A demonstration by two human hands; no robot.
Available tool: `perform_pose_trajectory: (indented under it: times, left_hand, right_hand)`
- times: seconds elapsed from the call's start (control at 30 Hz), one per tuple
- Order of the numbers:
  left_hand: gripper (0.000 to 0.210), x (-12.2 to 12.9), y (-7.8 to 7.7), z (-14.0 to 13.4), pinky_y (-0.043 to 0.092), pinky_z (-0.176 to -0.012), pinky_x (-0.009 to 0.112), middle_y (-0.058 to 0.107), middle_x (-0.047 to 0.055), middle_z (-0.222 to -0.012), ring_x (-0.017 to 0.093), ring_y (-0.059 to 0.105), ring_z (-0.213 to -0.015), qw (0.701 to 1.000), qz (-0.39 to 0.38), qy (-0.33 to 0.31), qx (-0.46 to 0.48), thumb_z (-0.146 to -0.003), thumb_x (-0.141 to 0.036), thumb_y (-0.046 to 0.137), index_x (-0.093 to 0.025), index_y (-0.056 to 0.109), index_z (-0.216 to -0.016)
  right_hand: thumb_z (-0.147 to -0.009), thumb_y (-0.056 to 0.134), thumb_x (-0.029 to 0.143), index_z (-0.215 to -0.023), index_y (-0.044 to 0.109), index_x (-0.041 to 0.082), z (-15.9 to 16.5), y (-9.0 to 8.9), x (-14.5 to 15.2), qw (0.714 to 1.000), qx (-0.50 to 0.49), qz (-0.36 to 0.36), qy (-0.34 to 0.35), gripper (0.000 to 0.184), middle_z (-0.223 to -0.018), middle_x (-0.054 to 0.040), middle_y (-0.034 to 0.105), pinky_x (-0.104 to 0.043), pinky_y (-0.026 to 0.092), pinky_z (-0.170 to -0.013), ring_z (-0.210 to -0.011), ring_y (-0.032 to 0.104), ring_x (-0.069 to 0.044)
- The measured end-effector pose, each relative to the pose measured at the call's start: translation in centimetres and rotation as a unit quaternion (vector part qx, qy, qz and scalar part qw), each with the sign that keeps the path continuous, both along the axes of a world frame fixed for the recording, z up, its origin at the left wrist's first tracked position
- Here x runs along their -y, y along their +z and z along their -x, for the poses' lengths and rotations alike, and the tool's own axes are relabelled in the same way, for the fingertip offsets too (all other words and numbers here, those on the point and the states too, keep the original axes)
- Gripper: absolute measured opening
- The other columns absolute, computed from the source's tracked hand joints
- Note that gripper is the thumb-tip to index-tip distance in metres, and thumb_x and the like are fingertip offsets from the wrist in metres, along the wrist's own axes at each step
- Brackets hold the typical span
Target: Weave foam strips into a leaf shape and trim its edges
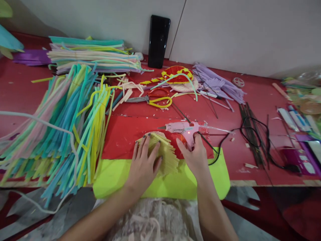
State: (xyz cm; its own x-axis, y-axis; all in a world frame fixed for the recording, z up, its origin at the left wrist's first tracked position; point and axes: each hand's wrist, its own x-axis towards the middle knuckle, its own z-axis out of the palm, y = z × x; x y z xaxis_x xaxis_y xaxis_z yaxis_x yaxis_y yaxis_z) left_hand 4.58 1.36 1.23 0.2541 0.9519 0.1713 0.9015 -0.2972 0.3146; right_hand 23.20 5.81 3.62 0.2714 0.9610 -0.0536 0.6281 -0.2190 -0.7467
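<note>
To do this step well, in our judgement, we needed to keep the ribbed yellow piece (169, 160) flat, pressing lightly so that its ribs did not splay, and to take the glue gun (177, 127) by its handle (190, 140) alone, clear of the nozzle (162, 127), which pointed left, near the fingers of our left hand (143, 160). A small lamp (189, 133) glowed on the gun, so we judged it wise to treat the nozzle as hot.

The piece lay at the lower centre of the frame, over the red sheet (117, 140) and the lime-green mat (112, 180); the gun lay just above it, to the right. Our left hand was unclenched, palm down, fingers spread across the piece and pointing up the frame. Our right hand (197, 157) came in from the lower right, thumb and fingers about the handle; we could not tell whether they had closed on it.
</note>
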Motion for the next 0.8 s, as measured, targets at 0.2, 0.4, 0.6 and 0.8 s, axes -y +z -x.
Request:
perform_pose_trajectory:
  times: [0.2,0.4,0.6,0.8]
  left_hand:
    - [0.045,0.1,-0.2,0.0,0.035,-0.11,0.058,0.033,0.02,-0.153,0.037,0.037,-0.139,1.0,-0.004,-0.005,-0.001,-0.092,-0.031,0.052,-0.018,0.052,-0.135]
    - [0.045,0.1,-0.3,0.0,0.036,-0.11,0.057,0.035,0.02,-0.152,0.036,0.037,-0.139,1.0,-0.014,-0.004,0.002,-0.091,-0.03,0.053,-0.018,0.052,-0.134]
    - [0.046,0.1,-0.6,0.1,0.035,-0.111,0.057,0.034,0.021,-0.153,0.036,0.036,-0.139,1.0,-0.008,-0.006,0.003,-0.091,-0.03,0.053,-0.017,0.052,-0.136]
    - [0.045,0.1,-0.5,0.0,0.034,-0.111,0.057,0.034,0.022,-0.152,0.037,0.036,-0.139,1.0,-0.008,-0.008,0.012,-0.091,-0.03,0.052,-0.016,0.053,-0.134]
  right_hand:
    - [-0.079,0.059,0.046,-0.102,0.055,0.02,-0.7,-1.1,0.3,0.987,0.151,-0.034,0.035,0.035,-0.094,-0.0102,0.065,-0.039,0.048,-0.075,-0.084,0.062,-0.027]
    - [-0.08,0.058,0.042,-0.108,0.057,0.019,-0.6,-1.6,0.5,0.987,0.153,-0.036,0.04,0.036,-0.099,-0.0122,0.067,-0.04,0.05,-0.077,-0.089,0.063,-0.028]
    - [-0.082,0.057,0.04,-0.106,0.058,0.018,-0.4,-1.8,0.6,0.985,0.155,-0.055,0.048,0.033,-0.101,-0.0137,0.067,-0.042,0.051,-0.079,-0.088,0.064,-0.028]
    - [-0.082,0.056,0.039,-0.107,0.058,0.017,-0.3,-1.6,0.5,0.985,0.156,-0.044,0.051,0.033,-0.1,-0.014,0.067,-0.042,0.052,-0.077,-0.09,0.064,-0.029]
